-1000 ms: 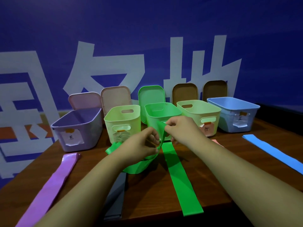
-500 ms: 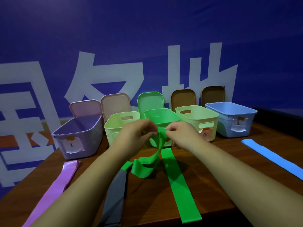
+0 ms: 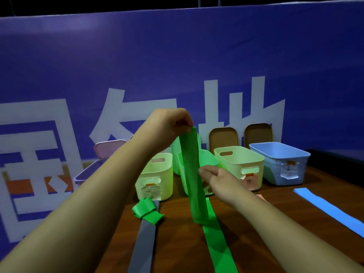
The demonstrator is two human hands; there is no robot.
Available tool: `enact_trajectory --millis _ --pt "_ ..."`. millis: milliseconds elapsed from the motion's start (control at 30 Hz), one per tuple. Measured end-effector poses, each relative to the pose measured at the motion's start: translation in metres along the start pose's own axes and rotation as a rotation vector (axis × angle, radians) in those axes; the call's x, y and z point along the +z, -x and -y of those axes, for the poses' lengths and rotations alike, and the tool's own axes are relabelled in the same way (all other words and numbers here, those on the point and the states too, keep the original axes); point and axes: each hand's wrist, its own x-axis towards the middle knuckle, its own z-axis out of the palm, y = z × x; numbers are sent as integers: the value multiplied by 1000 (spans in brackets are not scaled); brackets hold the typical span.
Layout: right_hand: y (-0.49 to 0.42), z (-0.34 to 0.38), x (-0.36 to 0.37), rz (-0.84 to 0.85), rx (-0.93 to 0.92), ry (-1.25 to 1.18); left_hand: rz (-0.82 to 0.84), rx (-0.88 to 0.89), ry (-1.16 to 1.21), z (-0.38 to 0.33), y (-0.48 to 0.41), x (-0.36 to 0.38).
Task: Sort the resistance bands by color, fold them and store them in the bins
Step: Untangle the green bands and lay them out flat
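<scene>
Change: the left hand [image 3: 170, 123] is raised well above where it was half a second ago. One end of the long, flat, rubbery bright green band [image 3: 190, 174] is drawn up with it. The slack loop seen then is pulled out into a hanging strip, and the right hand [image 3: 222, 182] is now lower.
Meaning: the green band is judged to be straightened ready for folding. No fold is made yet and nothing is seen stored.
Table: a brown wooden table [image 3: 177, 243], on which bins and loose bands are laid out.
Bins: a green plastic bin [image 3: 208, 159] is set directly behind the hanging strip, between a pale green bin on the left [image 3: 157, 172] and another pale green bin [image 3: 240, 158]. A light blue bin [image 3: 281, 164] stands furthest right.
Green band: hung in front of the green plastic bin, its lower part trailing along the table toward the near edge.
Other bands: a grey flat band [image 3: 142, 247] is overlaid at its far end by a crumpled green bunch [image 3: 146, 210]. Whether that bunch is joined to the held strip cannot be told. A blue flat band [image 3: 327, 209] lies well apart at the right.
Left hand: held high, fingers curled, the strip's top end pinched.
Right hand: held at mid-strip, its fingertips [image 3: 202, 171] at the strip's edge. Whether it is gripped or merely touched cannot be told.
</scene>
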Motion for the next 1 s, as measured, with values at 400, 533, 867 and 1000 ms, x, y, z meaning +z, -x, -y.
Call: enact_trajectory --millis 400,533,867,1000 --pt "32 -7 1 80 52 -175 -50 -103 126 -12 -16 -8" --pt "40 -14 8 118 29 -88 -44 -127 159 -11 -17 -4" --pt "42 -25 19 167 101 -9 -47 -230 185 -8 -15 2" --pt "51 -28 14 193 78 9 -48 -300 181 0 -16 14"
